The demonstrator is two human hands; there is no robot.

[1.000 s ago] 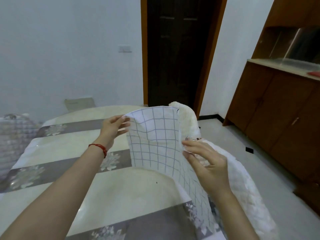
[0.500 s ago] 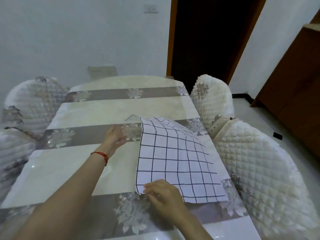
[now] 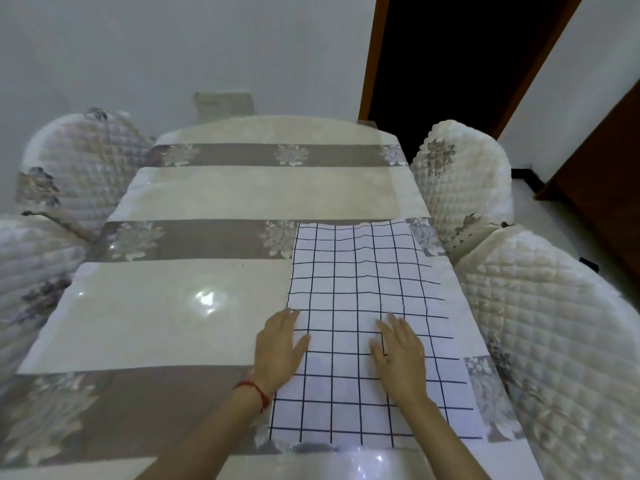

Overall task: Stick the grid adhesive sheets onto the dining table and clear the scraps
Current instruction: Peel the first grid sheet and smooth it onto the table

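Note:
A white adhesive sheet (image 3: 360, 282) with a black grid lies flat on the right half of the dining table (image 3: 180, 306), which has a glossy cream and grey striped cover. My left hand (image 3: 278, 348) rests palm down on the sheet's left edge, fingers spread. A red cord circles that wrist. My right hand (image 3: 401, 351) presses flat on the middle of the sheet, fingers apart. Neither hand grips anything. The sheet's far edge shows slight ripples.
Quilted chair covers stand along both sides: two on the right (image 3: 464, 188) (image 3: 561, 327) and two on the left (image 3: 83, 161) (image 3: 20, 271). A dark doorway (image 3: 450, 57) lies beyond the table, and a brown cabinet (image 3: 602, 188) stands at the far right.
The sheet was held upright in both hands, then laid down on the table. Both hands now press flat on it, and the view has tilted down over the table.

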